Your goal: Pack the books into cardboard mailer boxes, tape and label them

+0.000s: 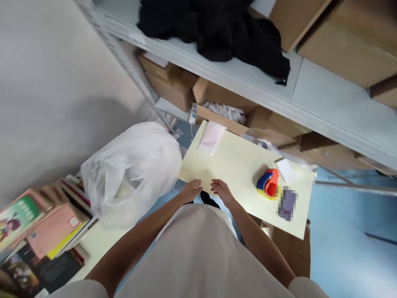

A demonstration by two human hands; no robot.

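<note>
My left hand [191, 191] is at the near edge of a pale yellow table [238, 161], its fingers loosely bent and nothing visible in them. Facing it across a small gap is my right hand [221, 191], its fingers apart and nothing visible in them either. A pinkish flat packet [212, 137] lies near the table's far left corner, beyond both hands. To the right stands a red, blue and yellow tape dispenser [269, 183]. Beside it are a small white box [284, 170] and a blurred-out dark rectangular object [287, 203].
A large white plastic bag [136, 165] bulges left of the table. Books [49, 231] are stacked at lower left. Behind the table, a grey shelf [335, 95] holds black cloth [217, 29] and cardboard boxes [350, 41]. An open carton [221, 119] with white material sits below.
</note>
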